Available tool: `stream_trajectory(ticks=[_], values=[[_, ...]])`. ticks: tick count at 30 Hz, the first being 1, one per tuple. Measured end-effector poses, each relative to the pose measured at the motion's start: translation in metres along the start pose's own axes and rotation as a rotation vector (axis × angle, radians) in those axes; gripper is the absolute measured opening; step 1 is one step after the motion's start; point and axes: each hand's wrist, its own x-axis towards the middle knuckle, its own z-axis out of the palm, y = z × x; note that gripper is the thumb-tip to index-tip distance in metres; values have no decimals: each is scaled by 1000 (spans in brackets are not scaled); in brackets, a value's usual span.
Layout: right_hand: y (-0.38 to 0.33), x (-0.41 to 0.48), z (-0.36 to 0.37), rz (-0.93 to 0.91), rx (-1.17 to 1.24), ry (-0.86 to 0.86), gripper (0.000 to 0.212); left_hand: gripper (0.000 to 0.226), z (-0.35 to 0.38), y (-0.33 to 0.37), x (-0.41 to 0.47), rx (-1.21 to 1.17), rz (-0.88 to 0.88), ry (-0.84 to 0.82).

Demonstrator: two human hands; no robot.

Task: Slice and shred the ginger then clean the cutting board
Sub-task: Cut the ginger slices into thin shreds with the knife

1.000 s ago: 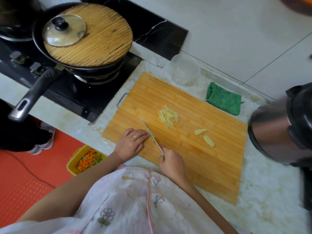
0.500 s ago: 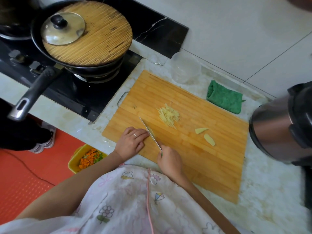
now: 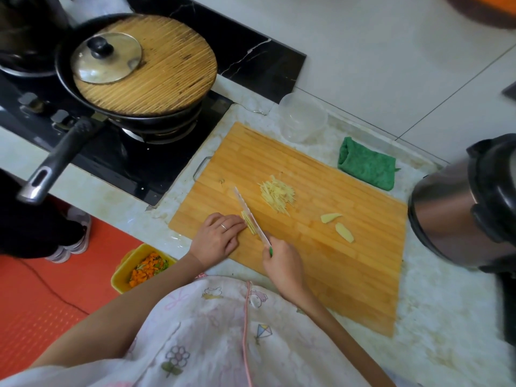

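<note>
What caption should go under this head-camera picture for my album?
Right hand cuts ginger with a knife on the board while the left hand presses it; shreds pile nearby.

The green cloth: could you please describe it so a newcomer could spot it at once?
Find the bamboo cutting board on the pale counter. Beyond its far edge, between the clear plastic container and the steel cooker, lies the green cloth. It alone is folded, green fabric.
</note>
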Motion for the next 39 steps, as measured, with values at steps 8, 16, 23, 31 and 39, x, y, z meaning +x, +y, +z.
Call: stream_trajectory(ticks=[8,16,23,31,39], values=[[2,1,5,23,-39,-55,25,42,-2,1,1,-11,-3,10],[-7,13,10,50,-54,-53,27,41,-5,1,5,-28,-13,0],[-9,39,3,82,19,-28,26,32,-5,1,3,-27,-10,-13],[-3,13,-2,19,-22,-77,19,42,-3,0,1,-10,28,9],[3,3,-7,24,-57,-121,22,41,-1,-2,-1,-11,53,0]])
